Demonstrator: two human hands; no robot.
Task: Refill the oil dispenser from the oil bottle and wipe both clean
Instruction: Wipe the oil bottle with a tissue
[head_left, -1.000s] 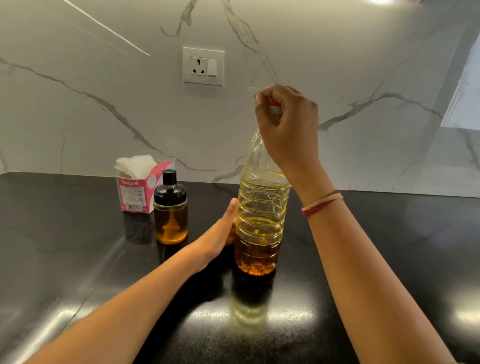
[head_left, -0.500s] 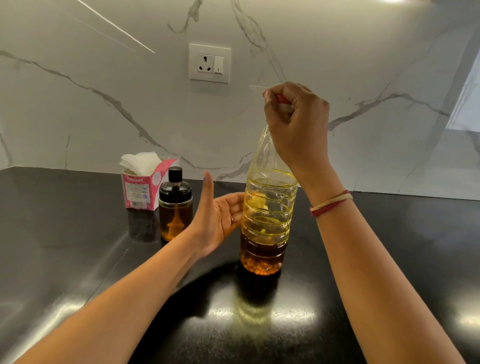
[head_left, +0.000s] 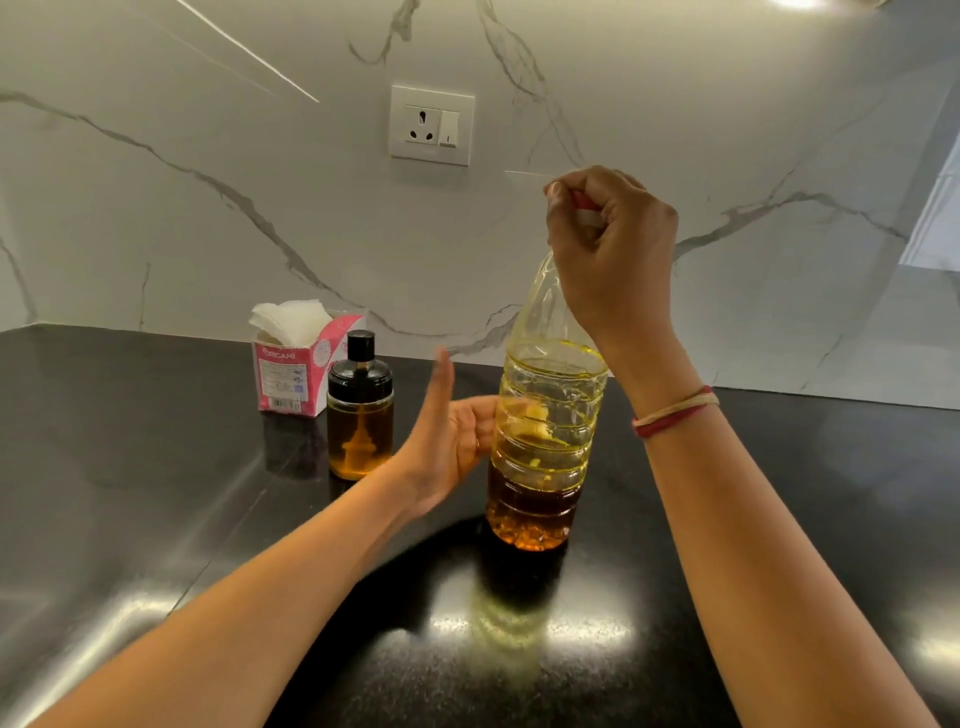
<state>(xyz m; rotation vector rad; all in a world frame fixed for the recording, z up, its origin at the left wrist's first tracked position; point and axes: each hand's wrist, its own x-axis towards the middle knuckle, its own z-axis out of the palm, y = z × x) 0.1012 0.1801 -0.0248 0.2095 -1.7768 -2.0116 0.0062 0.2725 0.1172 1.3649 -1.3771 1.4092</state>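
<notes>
On the counter (head_left: 156, 519), one dispenser (head_left: 359, 415) and one bottle (head_left: 545, 441); right grip (head_left: 608, 244) pinches cap (head_left: 584, 208), left grip (head_left: 447, 452) wide.

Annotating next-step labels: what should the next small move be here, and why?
Probably wrap the left hand round the oil bottle at its ribbed body to steady it. The right hand grips the red cap on the neck, while the left hand is open beside the bottle. Twisting the cap likely needs a counter-hold.

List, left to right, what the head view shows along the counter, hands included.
In order: tissue box → oil dispenser → left hand → oil bottle. The right hand grips the red cap above the bottle, overlapping it, so it is left out.
</notes>
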